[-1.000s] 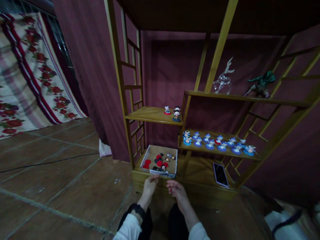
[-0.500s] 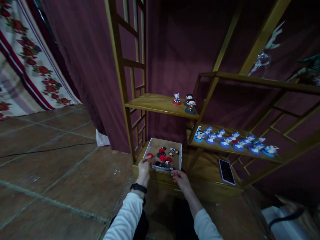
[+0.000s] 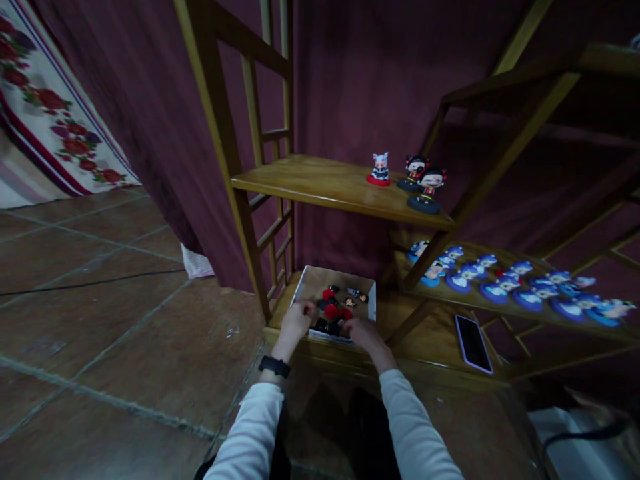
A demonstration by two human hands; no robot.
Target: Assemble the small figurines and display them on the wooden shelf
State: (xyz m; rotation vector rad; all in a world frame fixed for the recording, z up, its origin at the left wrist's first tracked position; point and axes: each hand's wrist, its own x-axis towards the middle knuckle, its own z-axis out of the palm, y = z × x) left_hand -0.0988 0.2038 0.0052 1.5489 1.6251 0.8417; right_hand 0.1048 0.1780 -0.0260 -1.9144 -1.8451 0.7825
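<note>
A shallow cardboard box [image 3: 320, 281] sits on the bottom board of a wooden shelf unit [image 3: 330, 187]. It holds several small figurines [image 3: 336, 311] with red or black round bases. My left hand [image 3: 296, 319] reaches into the box's left side with its fingers curled; what it holds is hidden. My right hand [image 3: 361, 333] is at the box's front right edge, fingers bent down over the pieces. On the middle shelf stand three figurines [image 3: 410, 179], one on a red base and two on black bases.
A lower right shelf carries several blue-based figurines [image 3: 505, 283]. A phone [image 3: 473, 343] lies face up on the bottom board. Dark red curtains [image 3: 150, 120] hang behind and to the left. A cable [image 3: 90, 283] crosses the tiled floor, and a white cloth [image 3: 195, 261] lies by the curtain.
Both hands have moved forward from the front edge of the bottom board into the box. The view has moved closer and lower toward the shelf.
</note>
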